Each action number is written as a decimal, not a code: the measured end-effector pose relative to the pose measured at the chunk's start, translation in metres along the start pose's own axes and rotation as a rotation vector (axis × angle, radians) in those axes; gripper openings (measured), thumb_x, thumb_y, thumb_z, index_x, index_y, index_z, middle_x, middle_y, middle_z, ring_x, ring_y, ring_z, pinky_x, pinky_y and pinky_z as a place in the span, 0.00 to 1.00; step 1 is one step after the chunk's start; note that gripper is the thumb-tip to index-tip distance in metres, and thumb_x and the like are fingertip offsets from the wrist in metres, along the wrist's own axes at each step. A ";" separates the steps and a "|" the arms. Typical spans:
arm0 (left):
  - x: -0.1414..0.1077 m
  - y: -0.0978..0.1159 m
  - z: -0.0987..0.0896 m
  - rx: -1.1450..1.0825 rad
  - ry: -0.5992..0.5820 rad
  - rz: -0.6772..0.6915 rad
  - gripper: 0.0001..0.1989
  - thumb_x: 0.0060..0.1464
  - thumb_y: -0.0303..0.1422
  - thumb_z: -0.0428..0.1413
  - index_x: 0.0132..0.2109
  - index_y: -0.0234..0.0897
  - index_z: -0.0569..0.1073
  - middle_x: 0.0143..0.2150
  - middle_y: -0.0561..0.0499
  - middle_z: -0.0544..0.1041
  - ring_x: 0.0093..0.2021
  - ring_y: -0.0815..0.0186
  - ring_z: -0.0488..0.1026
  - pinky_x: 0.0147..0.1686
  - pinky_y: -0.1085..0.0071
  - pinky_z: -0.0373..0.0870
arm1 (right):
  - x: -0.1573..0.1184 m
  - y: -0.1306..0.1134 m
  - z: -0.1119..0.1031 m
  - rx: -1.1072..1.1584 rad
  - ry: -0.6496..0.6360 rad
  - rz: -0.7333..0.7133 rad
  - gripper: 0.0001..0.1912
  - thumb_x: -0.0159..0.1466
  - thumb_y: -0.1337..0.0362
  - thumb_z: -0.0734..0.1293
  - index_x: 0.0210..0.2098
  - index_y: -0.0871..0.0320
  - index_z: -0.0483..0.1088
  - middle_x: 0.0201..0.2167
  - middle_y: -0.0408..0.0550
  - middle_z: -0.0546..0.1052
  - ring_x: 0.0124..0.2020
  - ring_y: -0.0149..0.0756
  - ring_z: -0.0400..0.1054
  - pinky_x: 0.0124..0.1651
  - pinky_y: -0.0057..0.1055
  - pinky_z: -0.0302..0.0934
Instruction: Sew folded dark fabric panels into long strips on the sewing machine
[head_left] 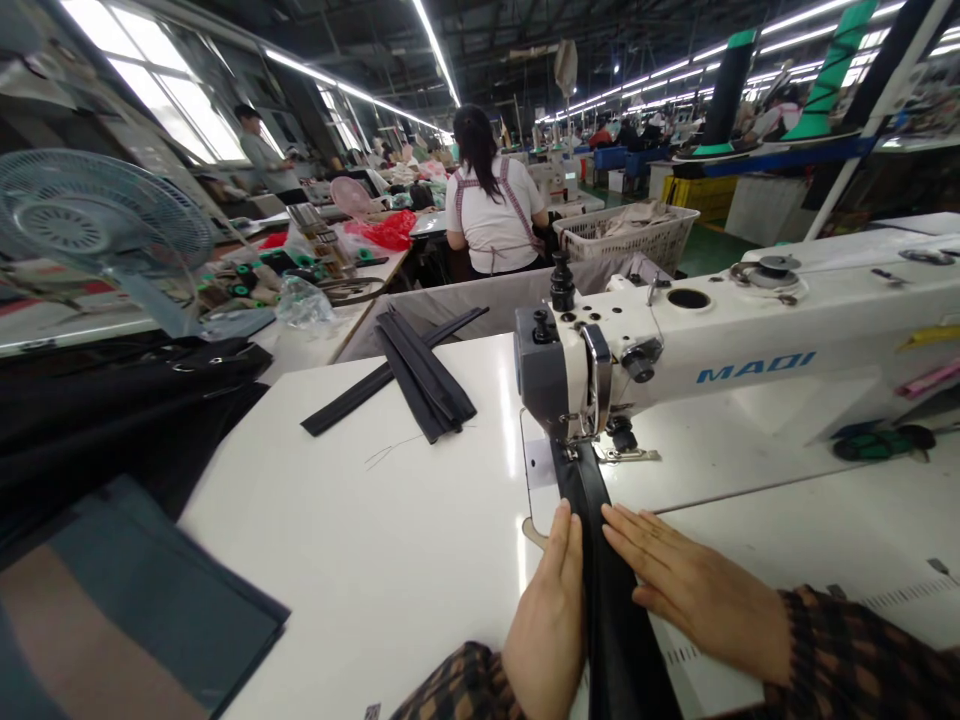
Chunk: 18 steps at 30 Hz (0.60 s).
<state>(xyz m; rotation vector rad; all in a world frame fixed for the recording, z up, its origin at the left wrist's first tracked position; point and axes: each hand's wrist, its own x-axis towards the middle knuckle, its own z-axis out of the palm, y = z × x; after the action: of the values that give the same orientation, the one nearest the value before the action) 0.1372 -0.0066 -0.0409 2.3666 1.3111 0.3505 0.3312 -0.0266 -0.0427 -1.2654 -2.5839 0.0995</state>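
Note:
A long black strip of fabric [611,590] runs from the bottom edge up to the presser foot [573,452] of a white sewing machine [675,345]. My left hand [551,620] lies along the strip's left edge, its fingers stretched forward and touching it. On the other side my right hand [694,585] rests with extended fingers, the tips pressing the strip's right edge. Neither hand grips it; both are open. Up the table, several finished-looking black strips [424,375] lie crossed in a pile, loose threads beside them.
Dark folded fabric [135,600] hangs over the table's left side, with a fan [97,220] behind it. A white basket [630,235] holds cloth beyond the machine. A seated person [495,210] faces away. Thread cones [727,95] stand at the upper right.

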 end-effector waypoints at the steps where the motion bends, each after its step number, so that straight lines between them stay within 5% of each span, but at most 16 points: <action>1: 0.000 0.001 0.001 -0.014 0.004 -0.003 0.27 0.55 0.19 0.35 0.62 0.34 0.42 0.64 0.43 0.45 0.60 0.66 0.48 0.57 0.65 0.55 | 0.001 -0.001 0.000 0.005 -0.001 -0.008 0.26 0.63 0.67 0.56 0.59 0.64 0.47 0.61 0.50 0.48 0.60 0.38 0.41 0.59 0.38 0.48; 11: -0.001 0.004 0.020 0.102 0.095 0.030 0.30 0.52 0.16 0.34 0.62 0.30 0.38 0.62 0.39 0.48 0.61 0.62 0.44 0.56 0.61 0.58 | 0.003 -0.006 0.000 0.019 0.023 -0.010 0.26 0.61 0.71 0.56 0.58 0.65 0.50 0.60 0.52 0.49 0.60 0.39 0.42 0.59 0.38 0.48; 18: 0.006 0.005 0.019 0.215 0.113 0.066 0.31 0.48 0.13 0.35 0.61 0.25 0.44 0.61 0.35 0.52 0.61 0.58 0.45 0.54 0.59 0.60 | 0.008 -0.003 0.003 -0.001 0.002 0.000 0.26 0.61 0.71 0.55 0.59 0.66 0.47 0.60 0.53 0.50 0.60 0.39 0.41 0.58 0.39 0.49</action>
<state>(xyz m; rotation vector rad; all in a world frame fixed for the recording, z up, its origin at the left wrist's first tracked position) 0.1520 -0.0087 -0.0552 2.6076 1.3855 0.3851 0.3233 -0.0218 -0.0436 -1.2658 -2.5825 0.0976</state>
